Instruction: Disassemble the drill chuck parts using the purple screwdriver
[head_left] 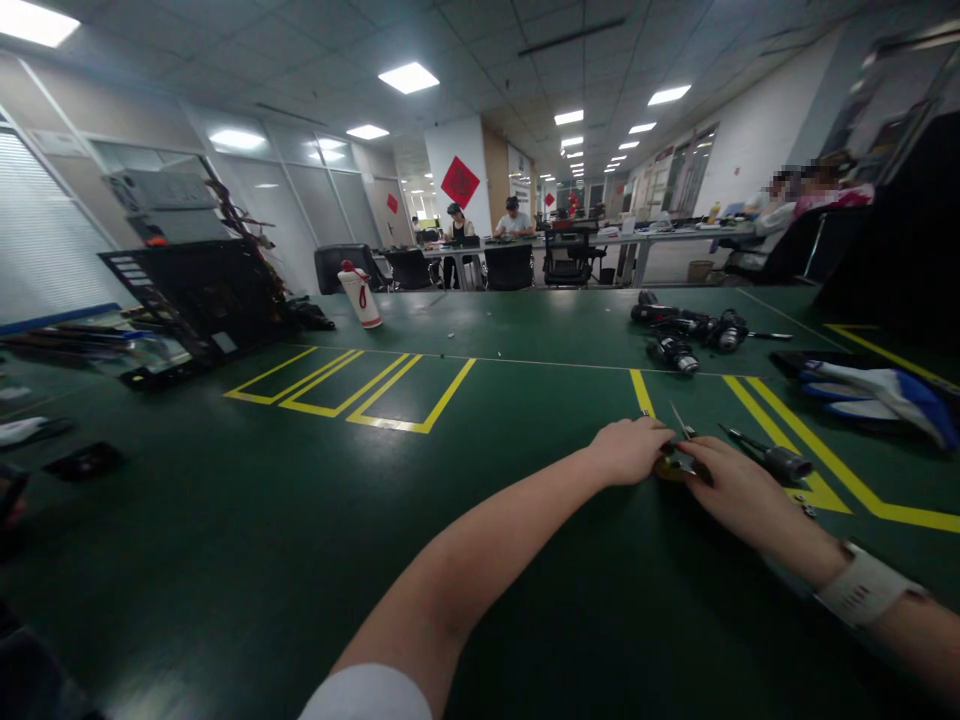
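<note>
Both my hands meet over a small dark and yellowish object [673, 466] on the green table [480, 520]. My left hand [630, 450] is curled, fingers closed against that object. My right hand [731, 485] lies beside it with fingers closed round a thin metal tool [681, 421] that points away from me. What the small object is I cannot make out. A white band [862, 592] wraps my right wrist.
A dark screwdriver-like tool [772, 458] lies right of my hands. Black gear [690, 335] sits farther back, blue-white items [877, 392] at right, a white bottle [360, 295] and black laptop-like case [195, 300] at left. Yellow tape lines [390, 395] mark the table. People sit at far desks.
</note>
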